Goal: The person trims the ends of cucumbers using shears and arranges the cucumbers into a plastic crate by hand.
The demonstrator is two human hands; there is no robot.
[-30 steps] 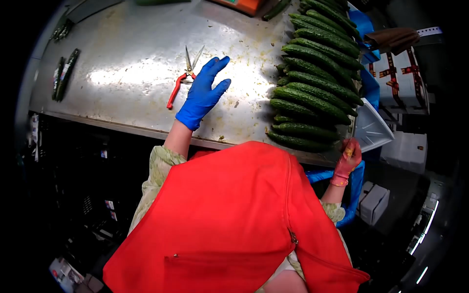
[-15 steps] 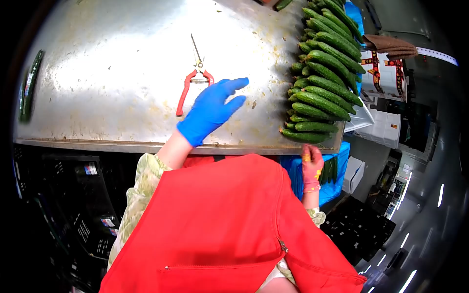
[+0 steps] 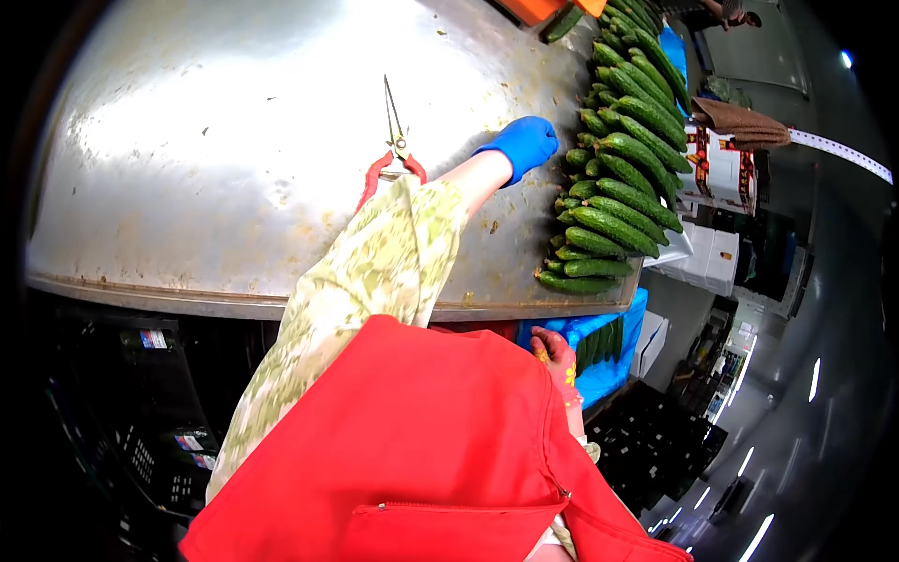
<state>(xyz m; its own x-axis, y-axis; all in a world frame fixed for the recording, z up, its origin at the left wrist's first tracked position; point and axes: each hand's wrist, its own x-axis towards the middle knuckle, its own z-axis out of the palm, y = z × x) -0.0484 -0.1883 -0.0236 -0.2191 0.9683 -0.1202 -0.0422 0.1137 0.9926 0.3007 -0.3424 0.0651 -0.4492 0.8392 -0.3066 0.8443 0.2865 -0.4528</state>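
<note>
My left hand (image 3: 524,148), in a blue glove, is closed in a fist above the metal table, just left of the row of cucumbers (image 3: 626,192). No object shows in it. My right hand (image 3: 556,361), in a pink glove with yellow spots, hangs below the table edge beside a blue-lined crate (image 3: 613,379) with more cucumbers in it. Its fingers are curled, and whatever they may hold is hidden. Red-handled snips (image 3: 398,145) lie on the table beyond my left forearm, their handles partly covered by my sleeve.
The metal table (image 3: 187,215) has a raised front rim. At its far end an orange container (image 3: 536,9) stands near a single cucumber (image 3: 562,22). A brown cloth (image 3: 744,124) and white boxes (image 3: 702,258) are to the right. Black crates (image 3: 646,436) stand below.
My left hand has reached forward and right towards the cucumbers, and its spread fingers have closed. My right hand sits lower and further left in view. The camera view has shifted.
</note>
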